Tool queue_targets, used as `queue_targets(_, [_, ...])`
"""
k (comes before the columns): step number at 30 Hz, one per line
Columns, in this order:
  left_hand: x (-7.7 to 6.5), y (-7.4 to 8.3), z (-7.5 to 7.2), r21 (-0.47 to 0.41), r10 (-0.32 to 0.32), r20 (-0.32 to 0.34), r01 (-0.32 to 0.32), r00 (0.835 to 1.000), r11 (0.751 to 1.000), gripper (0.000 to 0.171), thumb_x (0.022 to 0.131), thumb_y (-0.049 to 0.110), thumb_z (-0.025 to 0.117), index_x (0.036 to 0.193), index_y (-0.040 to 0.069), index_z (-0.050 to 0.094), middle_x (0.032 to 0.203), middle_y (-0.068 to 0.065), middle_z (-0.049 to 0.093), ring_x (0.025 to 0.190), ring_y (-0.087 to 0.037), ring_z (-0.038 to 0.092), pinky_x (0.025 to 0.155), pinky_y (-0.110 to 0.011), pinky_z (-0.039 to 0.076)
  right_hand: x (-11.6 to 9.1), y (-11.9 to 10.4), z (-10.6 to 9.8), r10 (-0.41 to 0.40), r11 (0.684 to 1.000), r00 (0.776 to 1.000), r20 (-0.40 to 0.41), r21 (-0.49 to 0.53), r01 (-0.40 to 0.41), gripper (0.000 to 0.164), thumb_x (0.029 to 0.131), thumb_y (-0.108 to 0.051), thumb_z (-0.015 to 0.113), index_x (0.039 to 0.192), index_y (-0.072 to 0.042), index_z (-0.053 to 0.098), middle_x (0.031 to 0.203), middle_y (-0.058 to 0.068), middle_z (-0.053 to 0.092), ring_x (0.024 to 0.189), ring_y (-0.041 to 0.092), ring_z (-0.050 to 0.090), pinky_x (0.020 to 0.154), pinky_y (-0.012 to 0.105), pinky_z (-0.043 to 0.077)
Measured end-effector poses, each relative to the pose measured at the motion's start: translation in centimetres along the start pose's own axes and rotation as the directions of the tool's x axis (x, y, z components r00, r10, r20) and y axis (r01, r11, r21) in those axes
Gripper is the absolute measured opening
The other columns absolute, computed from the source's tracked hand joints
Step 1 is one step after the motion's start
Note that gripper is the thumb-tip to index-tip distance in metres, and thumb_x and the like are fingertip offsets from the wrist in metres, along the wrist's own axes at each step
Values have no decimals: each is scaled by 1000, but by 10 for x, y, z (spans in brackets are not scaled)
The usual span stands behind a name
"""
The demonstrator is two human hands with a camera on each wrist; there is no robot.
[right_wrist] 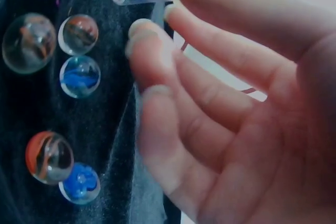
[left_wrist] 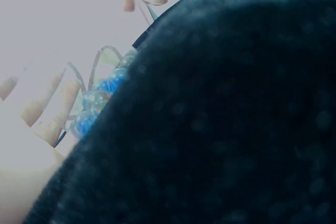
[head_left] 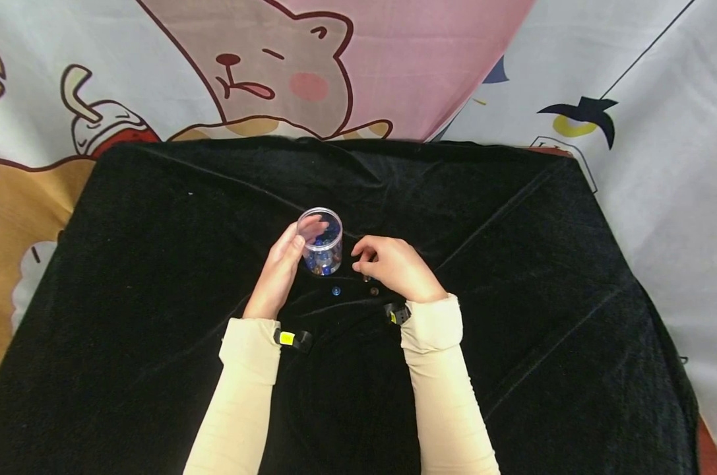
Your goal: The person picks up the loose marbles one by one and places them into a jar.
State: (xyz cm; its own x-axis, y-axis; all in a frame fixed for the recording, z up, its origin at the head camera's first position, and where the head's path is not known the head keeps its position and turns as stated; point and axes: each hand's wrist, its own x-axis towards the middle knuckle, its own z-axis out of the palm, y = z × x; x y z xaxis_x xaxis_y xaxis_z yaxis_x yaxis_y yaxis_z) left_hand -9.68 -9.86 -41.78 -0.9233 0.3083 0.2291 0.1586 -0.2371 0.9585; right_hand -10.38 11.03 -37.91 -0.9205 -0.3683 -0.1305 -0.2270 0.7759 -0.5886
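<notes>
A clear round plastic jar (head_left: 324, 249) holds several blue and brownish glass marbles and has no lid on its mouth. My left hand (head_left: 280, 267) grips the jar from its left side, thumb toward me and fingers behind the wall. Just right of the jar, my right hand (head_left: 396, 264) hovers over loose marbles with its fingers loosely bent. In the right wrist view nothing shows between those fingers. On the cloth lie a blue marble (head_left: 336, 291) and a brownish marble (head_left: 374, 291). An orange-swirled marble (right_wrist: 50, 157) appears beside others in the right wrist view.
Black velvety cloth (head_left: 186, 277) with wrinkles covers the table. Behind it hangs a printed curtain (head_left: 429, 59) with cartoon animals. Dark fabric (left_wrist: 220, 119) blocks much of the left wrist view, which is also overexposed.
</notes>
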Motion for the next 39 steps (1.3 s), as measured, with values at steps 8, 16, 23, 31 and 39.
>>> queue_targets(8, [0, 0, 0, 4, -7, -2, 7, 1000, 1000, 43, 97, 24, 28, 132, 0, 35, 131, -25, 39, 124, -34, 32, 101, -53, 16, 4, 4, 4, 7, 999, 998, 59, -37, -5, 18, 78, -18, 68, 94, -14, 63, 81, -3, 59, 74, 13, 53, 69, 30, 43])
queue_targets(16, [0, 1, 0, -2, -6, -1, 6, 1000, 1000, 43, 97, 25, 29, 132, 1, 35, 131, -25, 39, 124, -34, 32, 101, -53, 16, 6, 0, 8, 0, 999, 997, 75, -49, 4, 16, 76, -13, 69, 91, -14, 63, 82, -2, 58, 76, 12, 52, 71, 29, 43])
queue_targets(23, [0, 0, -1, -15, 6, 5, -6, 1000, 1000, 44, 97, 26, 31, 132, 0, 35, 131, -26, 39, 124, -34, 32, 101, -54, 15, 5, -2, 14, -14, 998, 996, 91, -58, 19, 20, 77, -7, 67, 95, -14, 62, 91, 0, 55, 80, 12, 53, 74, 27, 44])
queue_targets(31, [0, -1, -1, 1, 5, 5, -5, 1000, 1000, 45, 97, 27, 31, 132, 0, 35, 131, -26, 39, 124, -35, 32, 100, -55, 15, 6, 0, 17, -56, 996, 997, 47, -60, 59, 22, 76, 0, 64, 93, -13, 62, 91, 3, 56, 81, 14, 55, 76, 28, 43])
queue_targets(39, [1, -6, -3, -5, -6, -6, 6, 1000, 1000, 44, 96, 29, 33, 132, 4, 38, 131, -22, 41, 124, -32, 33, 101, -52, 15, 5, 1, 18, 10, 992, 999, 46, -125, -5, 22, 77, -13, 69, 97, -18, 62, 91, -1, 53, 83, 12, 49, 76, 30, 41])
